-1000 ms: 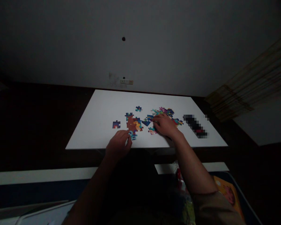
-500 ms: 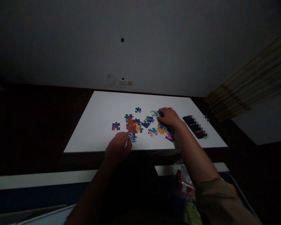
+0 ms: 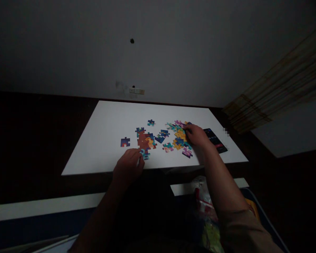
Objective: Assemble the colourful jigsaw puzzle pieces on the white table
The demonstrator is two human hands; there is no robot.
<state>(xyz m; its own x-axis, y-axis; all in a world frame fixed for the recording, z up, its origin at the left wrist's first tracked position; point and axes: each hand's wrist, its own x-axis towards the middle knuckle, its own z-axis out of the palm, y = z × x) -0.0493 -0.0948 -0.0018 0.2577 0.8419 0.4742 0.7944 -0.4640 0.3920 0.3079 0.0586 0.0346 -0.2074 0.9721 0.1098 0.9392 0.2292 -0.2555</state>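
My left hand [image 3: 128,164] rests at the table's near edge, its fingers curled on the left side of a teal puzzle piece [image 3: 145,154]. That piece lies against the lower end of a joined brown and orange puzzle section [image 3: 143,140]. Over on the right, my right hand [image 3: 197,136] bends down to a heap of loose, partly overlapping puzzle pieces [image 3: 179,134]. Its thumb and fingertips close on a piece at the heap's right side, mostly hidden by the fingers.
A purple-blue piece [image 3: 125,142] lies left of the joined section and a dark blue one [image 3: 151,122] above it. Blue pieces [image 3: 162,135] sit between section and heap. A black phone [image 3: 216,141] lies on the white table [image 3: 94,140], right of my hand. Below is a plastic bag [image 3: 204,200].
My right hand has shifted from the heap's upper part to its right side, uncovering several yellow and pink pieces. My left hand stays by the teal piece. The view has turned slightly right.
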